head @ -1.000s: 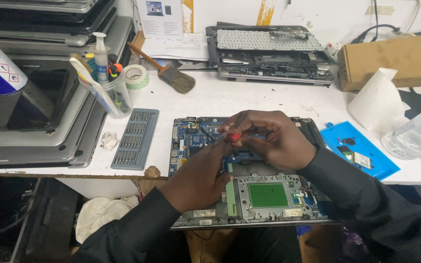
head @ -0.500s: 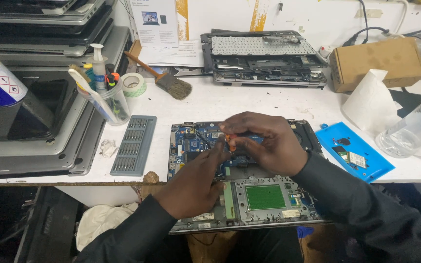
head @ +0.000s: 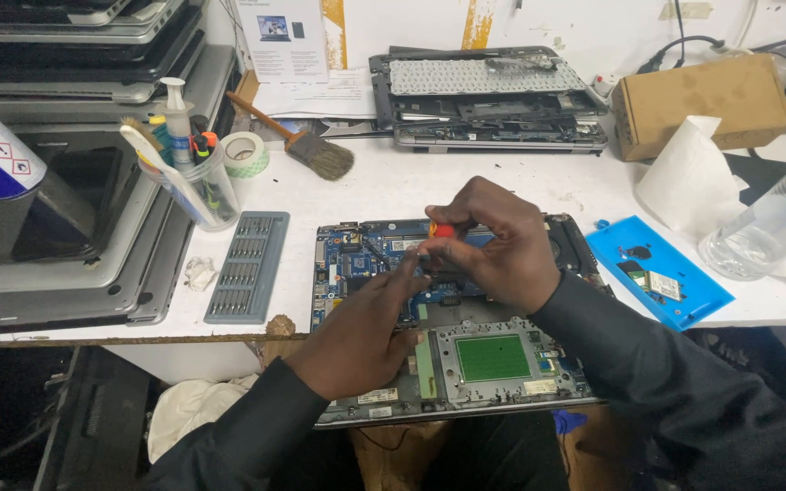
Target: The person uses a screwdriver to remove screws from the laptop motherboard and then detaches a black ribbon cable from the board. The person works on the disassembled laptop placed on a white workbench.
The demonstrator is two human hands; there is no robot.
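Opened laptop lies before me at table edge. Bit case to its left, tray to its right, brush and second laptop behind.

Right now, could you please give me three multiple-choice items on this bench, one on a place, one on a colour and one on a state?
1. Where does the bit set lie?
A. left of the opened laptop
B. on the blue tray
C. on the cardboard box

2. What colour is the screwdriver handle?
A. green
B. red-orange
C. white

3. How is the screwdriver held?
A. lying loose
B. in the left hand alone
C. pinched in the right hand

Answers: 1 A, the grey set sits beside the laptop's left edge. 2 B, the handle shows between the fingers. 3 C, the right fingers close round it.
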